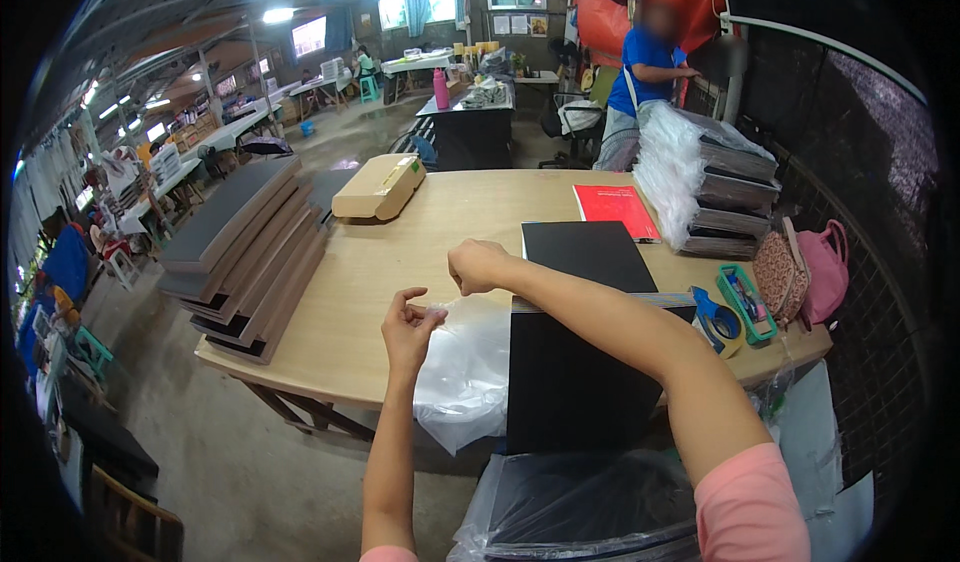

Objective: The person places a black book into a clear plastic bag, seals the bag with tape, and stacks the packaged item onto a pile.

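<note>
You are holding a clear plastic bag (465, 367) at the near edge of the table (400, 262), where it is draping over the rim and hanging down just left of a tall black box (575, 382). Your left hand (408, 327) is pinching the bag's upper edge between thumb and fingers (412, 297). Your right hand (478, 265) is curling into a loose fist above the same edge; whether its fingers are gripping the film I cannot tell, since the film is nearly see-through there. The bag is looking empty, though its folds are hiding the inside.

The black box is standing against the table edge, with a flat black panel (585, 252) lying behind it. Below, at the lower edge of the view, another plastic bag (585, 507) is holding dark flat pieces and is being cut off by the frame.

To the right, a small green tray (745, 304) is carrying pens or tools too small to make out, beside a blue tape dispenser (717, 320). A red booklet (615, 210) is lying farther back, next to a stack of bagged dark boards (710, 182). A pink bag (822, 272) is sitting at the far right. A cardboard box (380, 187) is resting at the table's far left, closed, beside a leaning pile of dark boards (250, 252). A person in a blue shirt (645, 82) is standing beyond the table.
</note>
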Available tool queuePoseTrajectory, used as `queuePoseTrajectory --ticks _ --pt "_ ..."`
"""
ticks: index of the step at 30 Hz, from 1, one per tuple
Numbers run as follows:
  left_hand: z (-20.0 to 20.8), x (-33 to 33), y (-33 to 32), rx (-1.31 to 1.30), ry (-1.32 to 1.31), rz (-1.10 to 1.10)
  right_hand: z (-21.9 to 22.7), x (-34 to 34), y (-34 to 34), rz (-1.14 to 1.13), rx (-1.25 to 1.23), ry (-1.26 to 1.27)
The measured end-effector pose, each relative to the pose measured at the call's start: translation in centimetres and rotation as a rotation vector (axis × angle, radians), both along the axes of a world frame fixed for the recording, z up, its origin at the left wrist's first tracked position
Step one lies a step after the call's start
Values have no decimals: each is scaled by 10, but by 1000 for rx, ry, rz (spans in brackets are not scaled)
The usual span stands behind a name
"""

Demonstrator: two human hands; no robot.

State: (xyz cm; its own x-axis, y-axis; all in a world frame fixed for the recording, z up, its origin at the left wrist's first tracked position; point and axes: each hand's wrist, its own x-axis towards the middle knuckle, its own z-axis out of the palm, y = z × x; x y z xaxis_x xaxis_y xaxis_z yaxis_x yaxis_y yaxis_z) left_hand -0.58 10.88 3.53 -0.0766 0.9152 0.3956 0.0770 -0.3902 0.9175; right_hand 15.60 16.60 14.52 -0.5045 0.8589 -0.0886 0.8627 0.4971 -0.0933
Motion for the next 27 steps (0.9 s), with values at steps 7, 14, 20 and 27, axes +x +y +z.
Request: queuePoseTrajectory --ticks 7,14,20,27 --pt "-23 1 16 27 31 -16 -12 4 10 183 69 72" --pt "-14 -5 7 57 -121 -66 6 -26 0 89 -11 -173" --pt "-11 -16 10 -15 -59 -127 -3 -4 20 227 4 41" --pt "2 13 -11 9 -227 -129 -13 -22 10 223 -13 -73"
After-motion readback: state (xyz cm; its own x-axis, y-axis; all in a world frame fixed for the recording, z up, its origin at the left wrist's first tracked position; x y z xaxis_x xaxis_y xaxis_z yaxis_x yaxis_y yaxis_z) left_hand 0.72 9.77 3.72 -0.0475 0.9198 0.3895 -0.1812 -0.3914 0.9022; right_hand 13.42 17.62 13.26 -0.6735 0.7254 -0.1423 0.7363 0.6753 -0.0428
